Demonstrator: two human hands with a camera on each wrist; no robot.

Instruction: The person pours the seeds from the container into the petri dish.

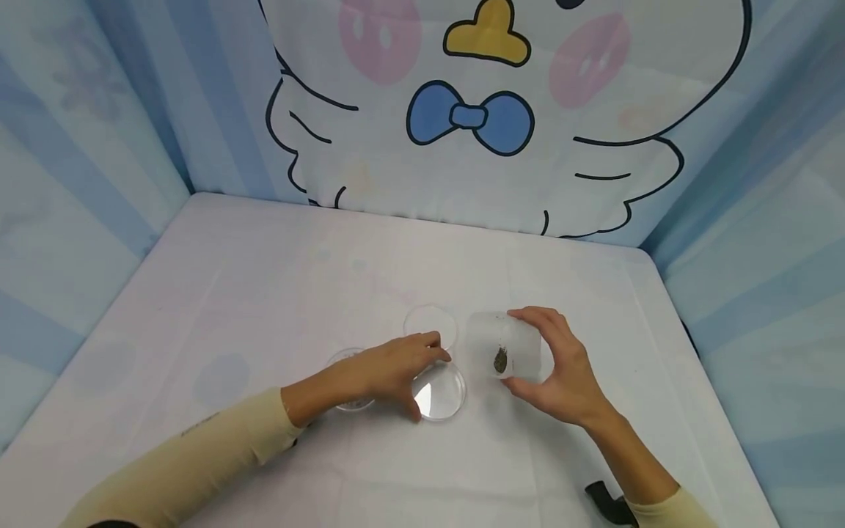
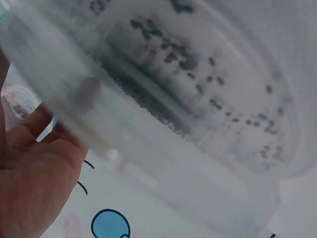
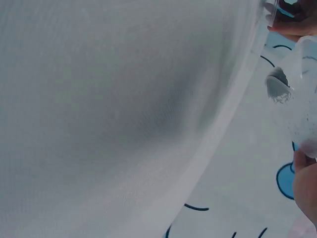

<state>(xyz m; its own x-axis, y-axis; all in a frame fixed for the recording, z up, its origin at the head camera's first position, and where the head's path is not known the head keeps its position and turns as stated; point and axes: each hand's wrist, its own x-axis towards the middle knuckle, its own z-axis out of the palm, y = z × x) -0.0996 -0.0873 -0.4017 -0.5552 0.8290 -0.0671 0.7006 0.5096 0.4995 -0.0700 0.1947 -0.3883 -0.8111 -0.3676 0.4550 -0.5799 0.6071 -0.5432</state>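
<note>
1. While the left hand (image 1: 389, 372) bends around a clear round dish (image 1: 441, 392), its thumb sits at the near rim and its fingers at the far rim, gripping the dish
2. The right hand (image 1: 564, 374) pinches a translucent box (image 1: 480, 343), thumb at the near edge, fingers at the far edge
3. A dark clump (image 1: 500, 359) shows in the box, toward its near side; fine specks surround it in the right wrist view
4. The box is just right of the gripped dish, apart from it
5. A second round dish (image 1: 355, 404) lies partly hidden beneath the left wrist
6. A clear disc (image 1: 429, 320) rests on the white table (image 1: 284, 257), behind the gripped dish; contact between them cannot be determined
</note>
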